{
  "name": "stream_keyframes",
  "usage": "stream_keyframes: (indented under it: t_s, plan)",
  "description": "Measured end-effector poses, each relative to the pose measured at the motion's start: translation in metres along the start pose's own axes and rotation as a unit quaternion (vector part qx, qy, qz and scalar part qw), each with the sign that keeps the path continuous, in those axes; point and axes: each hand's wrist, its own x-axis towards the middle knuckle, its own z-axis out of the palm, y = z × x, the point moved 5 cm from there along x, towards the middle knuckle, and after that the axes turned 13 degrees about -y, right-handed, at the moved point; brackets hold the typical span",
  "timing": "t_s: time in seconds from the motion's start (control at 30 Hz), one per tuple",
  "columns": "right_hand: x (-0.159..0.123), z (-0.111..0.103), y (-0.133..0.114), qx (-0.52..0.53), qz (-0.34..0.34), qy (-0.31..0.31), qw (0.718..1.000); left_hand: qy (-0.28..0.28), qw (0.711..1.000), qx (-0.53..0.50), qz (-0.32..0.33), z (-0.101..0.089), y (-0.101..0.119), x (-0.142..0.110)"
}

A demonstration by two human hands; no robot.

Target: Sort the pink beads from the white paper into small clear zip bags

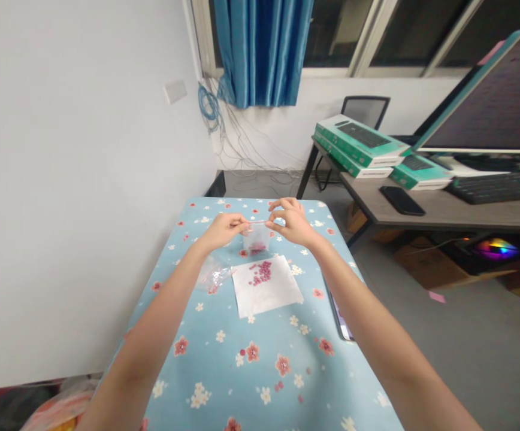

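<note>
A small clear zip bag (255, 237) with a pink strip along its top hangs between my hands above the table. Some pinkish-red pieces lie at its bottom. My left hand (226, 230) pinches the top edge at the left corner. At the right corner, the thumb and forefinger of my right hand (290, 221) grip the same edge, the other fingers raised. Just nearer to me, a white paper sheet (266, 299) carries a cluster of small round pinkish-red pieces (262, 272). Left of the sheet lies a crumpled clear plastic bag (212, 275).
A blue flowered cloth (224, 371) covers the table. A phone or tablet (343, 323) lies at its right edge, partly behind my right forearm. On the desk at right are green keyboard boxes (359, 143), a black phone (401, 200), a keyboard (502, 188) and a monitor (493, 96).
</note>
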Motion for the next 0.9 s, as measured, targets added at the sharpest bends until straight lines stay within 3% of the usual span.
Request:
stream_keyframes:
  t_s: [0.23,0.47,0.77,0.9]
  plan:
    - [0.026,0.021,0.03,0.012,0.054,-0.049,0.997,0.001,0.998,-0.052,-0.026,-0.008,-0.039,0.031]
    - [0.043,0.051,0.05,-0.059,0.105,-0.074,0.99,0.043,0.997,0.007,-0.061,-0.015,-0.08,0.048]
    - [0.04,0.074,0.057,-0.07,0.129,-0.044,0.988,0.099,0.986,0.123,-0.06,-0.014,-0.089,0.052]
    - [0.033,0.078,0.063,0.019,0.162,0.024,0.986,0.131,0.978,0.154,-0.048,-0.013,-0.081,0.045]
